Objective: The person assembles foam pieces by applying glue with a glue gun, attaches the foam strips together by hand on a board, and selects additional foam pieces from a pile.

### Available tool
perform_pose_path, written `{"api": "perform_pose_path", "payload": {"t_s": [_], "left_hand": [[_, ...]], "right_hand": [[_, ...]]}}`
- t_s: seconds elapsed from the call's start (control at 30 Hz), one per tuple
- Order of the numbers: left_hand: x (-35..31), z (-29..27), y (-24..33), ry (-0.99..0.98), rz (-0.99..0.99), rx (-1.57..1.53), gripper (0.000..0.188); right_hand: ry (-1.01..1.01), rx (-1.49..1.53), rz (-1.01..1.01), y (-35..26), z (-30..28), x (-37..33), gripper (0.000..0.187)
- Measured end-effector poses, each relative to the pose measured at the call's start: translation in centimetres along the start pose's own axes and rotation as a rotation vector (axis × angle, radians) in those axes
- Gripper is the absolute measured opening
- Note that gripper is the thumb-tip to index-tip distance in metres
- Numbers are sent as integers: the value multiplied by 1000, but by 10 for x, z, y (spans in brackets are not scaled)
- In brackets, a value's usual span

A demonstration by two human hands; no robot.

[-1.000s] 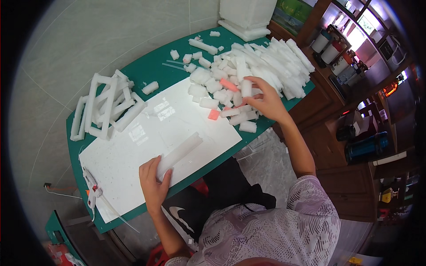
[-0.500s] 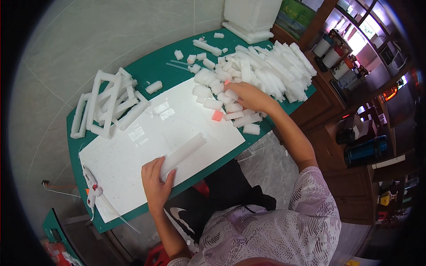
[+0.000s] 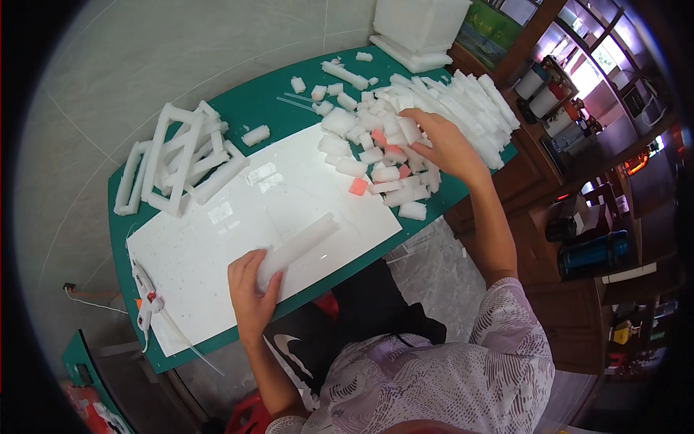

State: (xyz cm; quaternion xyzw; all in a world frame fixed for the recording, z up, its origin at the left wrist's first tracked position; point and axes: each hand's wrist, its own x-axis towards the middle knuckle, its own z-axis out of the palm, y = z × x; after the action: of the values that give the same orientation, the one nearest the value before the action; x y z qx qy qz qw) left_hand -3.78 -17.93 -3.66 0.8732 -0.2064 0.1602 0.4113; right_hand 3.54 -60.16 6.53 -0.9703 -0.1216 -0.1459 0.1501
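My left hand [image 3: 253, 289] curls round the near end of a long white foam strip [image 3: 303, 242], which lies on the white board [image 3: 195, 289]. At the right of the table, my right hand [image 3: 447, 145] has its thumb and fingers round a short white foam block [image 3: 410, 130], just above the pile. Under and beside it lie several short white foam pieces [image 3: 351, 168]. A few pink foam bits, one a pink square [image 3: 358, 186], show among them.
Long white foam strips [image 3: 463, 108] are heaped at the far right. White foam frames [image 3: 170, 159] stack at the left. A glue gun [image 3: 147, 296] lies on the board's left edge, its cord trailing. A tall white foam box [image 3: 416, 32] stands at the back of the green table [image 3: 238, 101].
My right hand has drawn back rightward from the small pieces with a white foam block, baring more pink bits. My left hand has stayed on the strip.
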Motion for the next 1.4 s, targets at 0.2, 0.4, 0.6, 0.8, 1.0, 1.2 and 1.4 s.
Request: {"api": "perform_pose_path", "payload": {"t_s": [0.2,0.4,0.6,0.8,1.0,1.2,1.4], "left_hand": [[-5,-5,3,129,-16,5,30],[-5,-5,13,160,16,13,25],[-4,-1,33,170,-29,-276,29],[25,35,77,-32,-192,-1152,62],[24,22,64,11,-253,-1229,55],[26,14,48,-97,-273,-1323,43],[25,17,49,-123,-284,-1397,42]], "right_hand": [[-6,180,109,-24,-14,-10,54],[-44,212,330,-28,-16,-12,56],[-52,584,85,-82,5,-29,66],[-33,1050,6,-149,48,-53,60],[-163,874,-122,-163,57,-47,73],[-239,1281,6,-160,56,-47,65],[-168,1098,-2,-164,63,-49,66]]}}
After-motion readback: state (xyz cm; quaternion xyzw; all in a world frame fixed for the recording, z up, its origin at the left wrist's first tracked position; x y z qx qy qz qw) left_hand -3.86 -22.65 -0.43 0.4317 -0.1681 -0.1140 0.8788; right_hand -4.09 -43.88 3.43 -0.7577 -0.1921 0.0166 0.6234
